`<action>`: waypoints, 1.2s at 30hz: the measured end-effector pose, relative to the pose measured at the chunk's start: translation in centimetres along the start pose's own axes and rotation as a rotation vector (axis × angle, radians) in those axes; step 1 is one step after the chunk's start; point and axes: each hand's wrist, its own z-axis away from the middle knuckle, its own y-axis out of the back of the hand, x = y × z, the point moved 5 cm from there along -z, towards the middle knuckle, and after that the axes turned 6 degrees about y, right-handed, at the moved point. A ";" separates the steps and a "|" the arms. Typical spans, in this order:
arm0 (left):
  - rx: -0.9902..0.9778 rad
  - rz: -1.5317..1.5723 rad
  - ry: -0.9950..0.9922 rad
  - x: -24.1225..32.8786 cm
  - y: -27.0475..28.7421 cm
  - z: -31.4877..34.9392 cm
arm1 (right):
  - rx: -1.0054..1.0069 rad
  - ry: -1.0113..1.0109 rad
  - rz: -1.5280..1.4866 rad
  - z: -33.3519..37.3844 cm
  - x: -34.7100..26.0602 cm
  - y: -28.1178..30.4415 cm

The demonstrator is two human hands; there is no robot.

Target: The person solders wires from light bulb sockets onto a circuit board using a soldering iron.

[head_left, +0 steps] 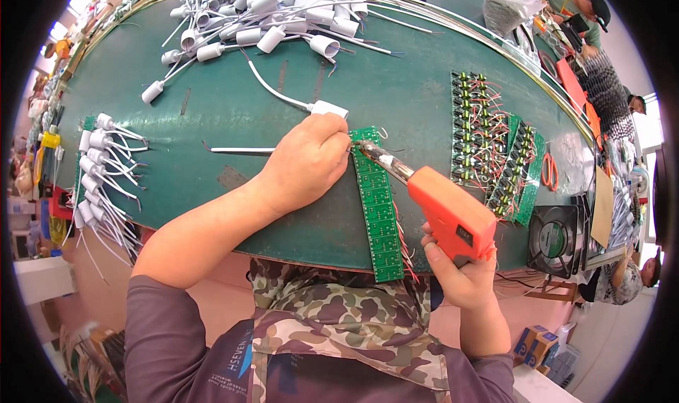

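Observation:
My left hand point(311, 159) is closed at the top end of a long green circuit board point(382, 226), its fingertips by the board's edge. A white cable point(244, 150) runs into it from the left; what the fingers pinch at its end is hidden. Just beyond the knuckles lies a white lamp holder point(329, 109), its own cable curving away to the far left. My right hand point(463, 276) grips an orange soldering gun point(453, 212) by its handle. The gun's metal tip reaches the board's top end beside my left fingertips. Red and white wires trail along the board's right edge.
Many white lamp holders point(265, 7) are heaped at the back. More lamp holders point(92, 166) line a board at left. At right lie wired circuit boards point(474, 131), orange-handled scissors point(549, 171) and a black fan point(555, 240). A co-worker point(583, 7) sits at far right.

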 end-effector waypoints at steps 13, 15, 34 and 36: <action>-0.001 -0.027 -0.013 0.1 0.0 0.1 | -0.026 0.032 0.095 0.0 0.1 -0.2; -0.019 -0.028 -0.011 0.2 -0.1 0.1 | -0.029 0.038 0.096 0.1 0.1 -0.1; -0.016 -0.027 -0.019 0.1 -0.3 0.0 | -0.042 0.021 0.021 0.7 -0.7 0.9; -0.014 -0.024 -0.015 0.1 -0.3 0.1 | -0.064 0.090 0.051 1.0 -0.9 1.3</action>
